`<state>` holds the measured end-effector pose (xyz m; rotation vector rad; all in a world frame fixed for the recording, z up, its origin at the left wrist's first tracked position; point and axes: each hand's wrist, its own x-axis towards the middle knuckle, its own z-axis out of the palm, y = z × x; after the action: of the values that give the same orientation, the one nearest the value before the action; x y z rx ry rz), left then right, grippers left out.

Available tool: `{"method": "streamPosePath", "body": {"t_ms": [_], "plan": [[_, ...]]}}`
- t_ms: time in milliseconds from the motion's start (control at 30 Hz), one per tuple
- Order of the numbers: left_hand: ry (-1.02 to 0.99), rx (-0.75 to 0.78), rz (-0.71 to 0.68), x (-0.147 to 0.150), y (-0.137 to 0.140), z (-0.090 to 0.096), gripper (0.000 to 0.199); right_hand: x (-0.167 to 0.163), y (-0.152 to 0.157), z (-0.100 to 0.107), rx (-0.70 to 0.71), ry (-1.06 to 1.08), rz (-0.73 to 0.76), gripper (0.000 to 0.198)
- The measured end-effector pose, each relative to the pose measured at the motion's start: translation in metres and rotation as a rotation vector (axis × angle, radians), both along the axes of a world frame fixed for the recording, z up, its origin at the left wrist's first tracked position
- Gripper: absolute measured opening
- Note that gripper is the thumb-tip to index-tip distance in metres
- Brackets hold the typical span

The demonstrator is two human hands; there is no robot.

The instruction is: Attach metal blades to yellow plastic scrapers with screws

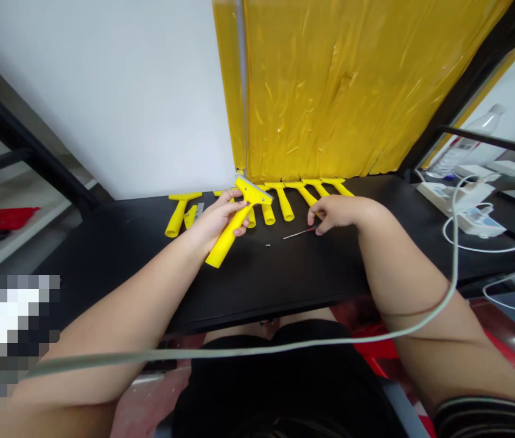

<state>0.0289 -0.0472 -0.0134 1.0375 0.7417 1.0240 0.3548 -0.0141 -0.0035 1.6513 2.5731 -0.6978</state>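
Observation:
My left hand (pixel 221 219) is closed round a yellow scraper (pixel 226 241), its handle slanting down to the left and its wide head up. A metal strip runs along that head. My right hand (pixel 333 214) pinches the dark and red handle of a thin screwdriver (pixel 298 233), whose shaft points left, low over the black table. A small screw (pixel 267 245) lies on the table just left of the screwdriver's tip. Behind my hands several more yellow scrapers (pixel 286 204) lie in a row. Left of my left hand are another scraper (pixel 176 216) and a yellow piece with a metal plate (pixel 192 215).
The black table (pixel 257 292) meets a white panel (pixel 148 97) and yellow sheeting (pixel 358 91) at the back. At right stand white power strips (pixel 476 216) and a plastic bottle (pixel 467 140). A pale cable (pixel 285 348) loops across the front, over my arms.

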Motion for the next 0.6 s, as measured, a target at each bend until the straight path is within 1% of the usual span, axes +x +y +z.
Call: {"method": "streamPosePath", "body": {"t_ms": [67,133,167,233,300,367,467,600], "plan": [[-0.003,0.003,0.019,-0.001,0.002,-0.001,0.046,-0.001,-0.001,0.0,-0.001,-0.043,0.002,0.018],[-0.006,0.015,0.043,-0.001,0.003,-0.001,0.046,-0.005,-0.005,0.003,-0.025,-0.011,0.071,0.012],[-0.005,0.024,0.059,-0.001,0.003,-0.002,0.046,-0.007,-0.008,0.005,-0.034,0.051,0.121,0.012],[0.003,0.046,0.092,-0.001,0.003,-0.001,0.045,-0.012,-0.013,0.008,-0.005,0.252,0.19,0.017],[0.022,0.077,0.122,0.0,0.001,-0.001,0.043,-0.019,-0.016,0.008,0.09,0.463,0.147,0.022],[0.046,0.123,0.148,0.001,-0.001,-0.001,0.042,-0.028,-0.017,0.005,0.167,0.567,0.037,0.019],[0.086,0.197,0.182,0.002,-0.003,-0.002,0.039,-0.041,-0.017,-0.002,0.179,0.58,-0.071,0.009],[0.115,0.236,0.164,0.002,-0.004,-0.004,0.038,-0.049,-0.017,-0.005,0.175,0.569,-0.102,0.008]]}}
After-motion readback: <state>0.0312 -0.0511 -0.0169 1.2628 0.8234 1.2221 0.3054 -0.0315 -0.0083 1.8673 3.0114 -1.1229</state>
